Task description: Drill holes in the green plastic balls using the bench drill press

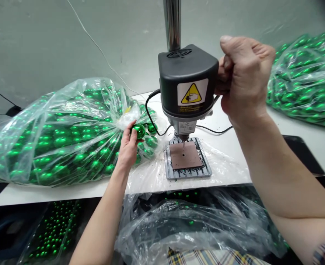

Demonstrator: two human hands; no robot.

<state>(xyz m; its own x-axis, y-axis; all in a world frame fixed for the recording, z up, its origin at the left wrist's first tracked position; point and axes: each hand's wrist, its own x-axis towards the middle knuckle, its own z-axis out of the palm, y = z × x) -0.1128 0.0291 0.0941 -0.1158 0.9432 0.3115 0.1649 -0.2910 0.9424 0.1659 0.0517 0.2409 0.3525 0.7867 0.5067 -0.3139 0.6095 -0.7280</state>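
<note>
My left hand (128, 147) is closed on a shiny green ball (139, 131) at the mouth of a big clear bag of green balls (76, 136). A black drill press (188, 73) with a yellow warning sticker stands in the middle. At the right side of its head my right hand (242, 73) is raised in a fist, fingers wrapped round something hidden behind them. Under the drill bit (184, 144), a brown square pad (186, 156) with a small dark hole lies on the grey metal base (188, 175).
Another bag of green balls (306, 81) is at the right, near a dark flat object (303, 154). Clear plastic (195, 221) hangs below the white table's (54, 193) front edge. Small green balls (54, 228) show at lower left. A black cable (151, 114) loops beside the drill.
</note>
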